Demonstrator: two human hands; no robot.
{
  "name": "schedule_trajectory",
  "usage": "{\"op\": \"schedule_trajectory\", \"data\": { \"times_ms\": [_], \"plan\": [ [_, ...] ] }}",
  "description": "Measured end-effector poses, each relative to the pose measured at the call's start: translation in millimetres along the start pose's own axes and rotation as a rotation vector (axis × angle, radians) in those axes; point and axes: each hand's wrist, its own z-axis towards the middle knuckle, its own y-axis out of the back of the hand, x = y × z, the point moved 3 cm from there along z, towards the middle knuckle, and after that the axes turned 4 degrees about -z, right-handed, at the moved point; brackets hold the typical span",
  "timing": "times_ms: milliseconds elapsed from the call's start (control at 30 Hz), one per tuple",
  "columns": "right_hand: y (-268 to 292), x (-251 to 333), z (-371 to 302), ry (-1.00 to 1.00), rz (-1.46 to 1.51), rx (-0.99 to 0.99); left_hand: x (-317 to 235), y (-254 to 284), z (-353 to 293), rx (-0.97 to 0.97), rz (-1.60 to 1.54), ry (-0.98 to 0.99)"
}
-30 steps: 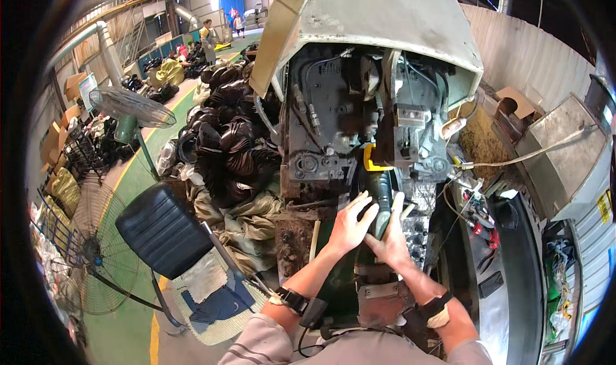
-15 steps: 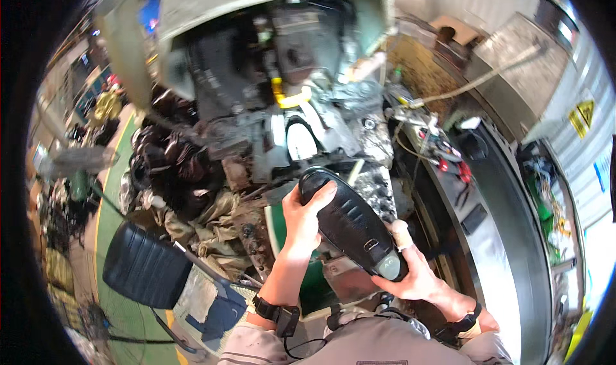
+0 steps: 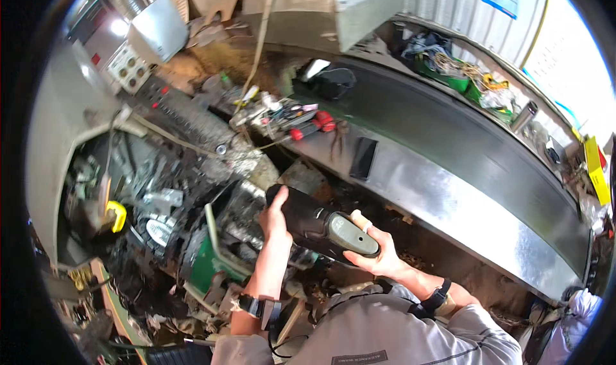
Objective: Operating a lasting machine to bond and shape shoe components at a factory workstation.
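Note:
I hold a black shoe [image 3: 305,217] on a grey-green shoe last [image 3: 351,235] in front of me, tilted with its far end up to the left. My left hand [image 3: 274,220] grips the black far end, thumb laid on top. At the other end, my right hand [image 3: 375,249] is closed round the last, whose top shows a dark hole. Light tape or a cover wraps one of the right fingers. Left of the hands is a machine with a pale shoe-shaped form [image 3: 159,232] and a yellow part [image 3: 117,216].
A long metal bench [image 3: 436,191] runs along the right, with a dark phone-like slab [image 3: 364,157] and red-handled tools [image 3: 314,124] on it. A green bin [image 3: 212,265] stands low left of my arms. Cluttered shelving [image 3: 449,76] lines the wall.
My view has swung right, so the machine now sits at the left and the bench fills the right. Both hands still hold the shoe, turned so the last's top shows more.

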Motion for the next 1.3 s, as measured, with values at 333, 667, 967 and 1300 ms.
{"op": "schedule_trajectory", "data": {
  "times_ms": [333,667,967,1300],
  "plan": [
    [411,-127,-75,-0.765,0.272,-0.765,137,-99,18,0.848,0.962,-0.103],
    [646,-118,-267,-0.859,-0.233,-1.443,146,-88,98,0.658,1.303,-0.374],
    [414,-161,-165,-0.934,-0.225,-1.036,123,-260,179,0.818,1.268,-0.873],
    [248,-170,-18,-0.826,0.087,-0.736,64,-429,361,0.653,2.013,-1.158]
  ]
}}
